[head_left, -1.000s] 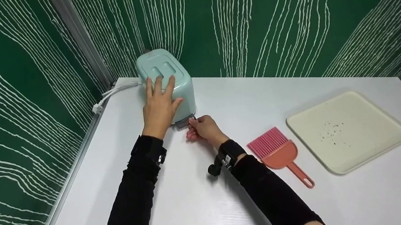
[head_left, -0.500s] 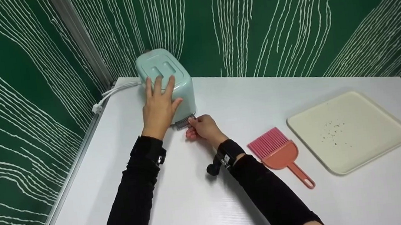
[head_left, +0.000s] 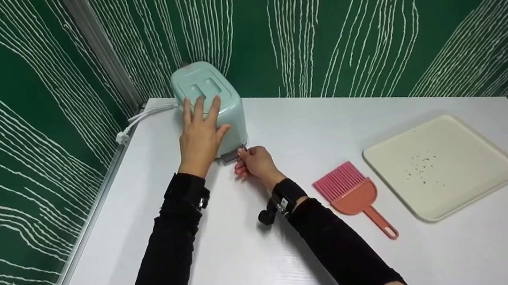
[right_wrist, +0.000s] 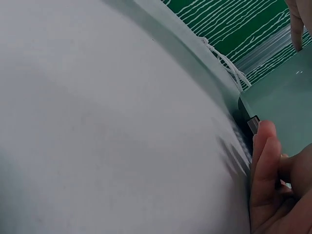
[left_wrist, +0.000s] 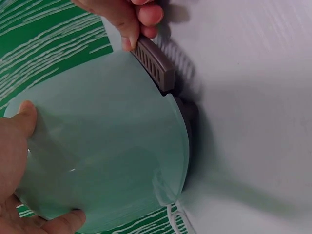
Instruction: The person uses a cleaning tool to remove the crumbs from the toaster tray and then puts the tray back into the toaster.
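A mint-green toaster (head_left: 234,121) with a lid stands at the table's back left corner. My left hand (head_left: 199,141) rests on its top and near end, fingers spread across the lid edge. Low on that end, the dark grey slatted front of a crumb tray (head_left: 229,157) juts out from the base. Thumb and fingers of my right hand (head_left: 258,163) pinch the right end of that front. In the left wrist view the crumb tray (left_wrist: 155,66) sticks out past the toaster's wall (left_wrist: 107,126). The rest of the tray is hidden inside the toaster.
On the white table (head_left: 247,256), an orange dustpan-shaped brush (head_left: 354,193) with pink bristles lies right of my right arm. Beyond it is a cream tray (head_left: 468,162) with dark crumbs. A white cord (head_left: 151,110) runs left from the toaster. Green walls (head_left: 252,34) rise behind.
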{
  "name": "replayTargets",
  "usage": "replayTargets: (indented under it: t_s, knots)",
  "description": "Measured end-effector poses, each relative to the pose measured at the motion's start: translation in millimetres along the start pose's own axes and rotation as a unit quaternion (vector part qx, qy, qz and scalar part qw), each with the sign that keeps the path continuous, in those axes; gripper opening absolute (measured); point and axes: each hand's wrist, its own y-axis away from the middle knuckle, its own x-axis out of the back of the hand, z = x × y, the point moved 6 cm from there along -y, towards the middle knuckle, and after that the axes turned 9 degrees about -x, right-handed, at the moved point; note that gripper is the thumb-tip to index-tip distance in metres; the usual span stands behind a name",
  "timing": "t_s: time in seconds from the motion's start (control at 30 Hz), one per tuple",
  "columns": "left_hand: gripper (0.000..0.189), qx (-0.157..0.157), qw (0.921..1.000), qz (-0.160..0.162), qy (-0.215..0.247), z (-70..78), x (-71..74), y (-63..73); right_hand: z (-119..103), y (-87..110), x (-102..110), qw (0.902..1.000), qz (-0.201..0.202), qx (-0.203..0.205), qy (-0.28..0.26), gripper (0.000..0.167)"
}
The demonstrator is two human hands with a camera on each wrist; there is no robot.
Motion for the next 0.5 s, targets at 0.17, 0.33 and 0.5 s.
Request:
replayTargets:
  t_s: [0.17,0.33,0.5]
  knots:
    - [0.070,0.001,1.0000,-0.003,-0.002,0.8,-0.9,-0.2,-0.2,2.3,0.4,1.0000,0.007,0.002,0.005,0.030]
    - [0.069,0.002,1.0000,0.005,-0.005,0.6,-0.8,0.1,-0.2,4.0,-0.1,0.9997,0.019,0.009,0.012,0.032]
    - [0.068,-0.002,1.0000,0.008,-0.004,1.1,-1.3,-0.8,0.2,4.2,-0.2,0.9996,0.024,0.010,0.007,0.034]
